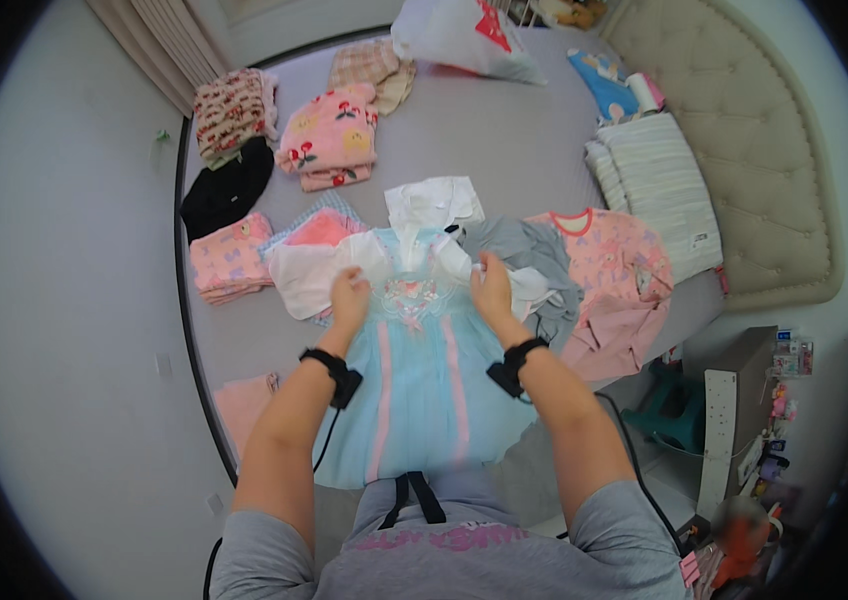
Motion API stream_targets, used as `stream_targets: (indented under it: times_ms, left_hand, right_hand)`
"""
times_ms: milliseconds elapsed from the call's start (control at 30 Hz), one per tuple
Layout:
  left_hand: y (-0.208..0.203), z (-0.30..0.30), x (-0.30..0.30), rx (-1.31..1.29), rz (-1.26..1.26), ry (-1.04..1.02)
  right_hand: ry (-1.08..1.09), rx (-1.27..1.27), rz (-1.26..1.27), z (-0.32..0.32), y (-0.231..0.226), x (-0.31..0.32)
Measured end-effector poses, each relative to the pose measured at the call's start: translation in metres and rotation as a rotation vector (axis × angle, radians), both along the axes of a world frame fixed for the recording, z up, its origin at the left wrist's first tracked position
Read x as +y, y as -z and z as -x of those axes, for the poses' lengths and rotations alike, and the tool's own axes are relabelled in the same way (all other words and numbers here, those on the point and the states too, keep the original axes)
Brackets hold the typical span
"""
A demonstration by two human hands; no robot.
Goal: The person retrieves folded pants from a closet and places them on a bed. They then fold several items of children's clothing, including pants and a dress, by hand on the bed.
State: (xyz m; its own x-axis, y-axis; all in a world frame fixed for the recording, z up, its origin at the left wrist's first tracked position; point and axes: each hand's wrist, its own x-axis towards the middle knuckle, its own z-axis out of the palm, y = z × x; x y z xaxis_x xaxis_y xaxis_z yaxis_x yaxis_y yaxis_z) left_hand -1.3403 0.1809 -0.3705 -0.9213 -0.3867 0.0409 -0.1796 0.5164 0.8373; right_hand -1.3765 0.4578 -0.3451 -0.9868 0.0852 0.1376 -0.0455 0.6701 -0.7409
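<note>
While the light-blue tulle dress (414,350) is laid front-up across the near side of the bed (484,135), a straightening step is judged to be in hand. White sleeves (452,258) are met by the left hand (349,298) and right hand (492,290); fingers are curled, but grip closure on cloth cannot be told. Even tension seems called for. The hem overhangs the edge; the flanks are crowded by folded pink clothing (232,262) and a grey garment (524,245); open room is found farther up.

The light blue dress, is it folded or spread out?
Spread out: the light blue dress has its skirt fanned wide, both pink stripes visible, left hand and right hand beside its bodice.
</note>
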Motion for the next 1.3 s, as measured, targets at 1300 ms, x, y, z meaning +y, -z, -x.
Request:
stream_targets:
  times_ms: [1300]
  left_hand:
    - [0.167,-0.089,0.078,-0.432,-0.899,-0.199]
  right_hand:
    - [0.215,-0.944,0.979,-0.069,0.177,-0.073]
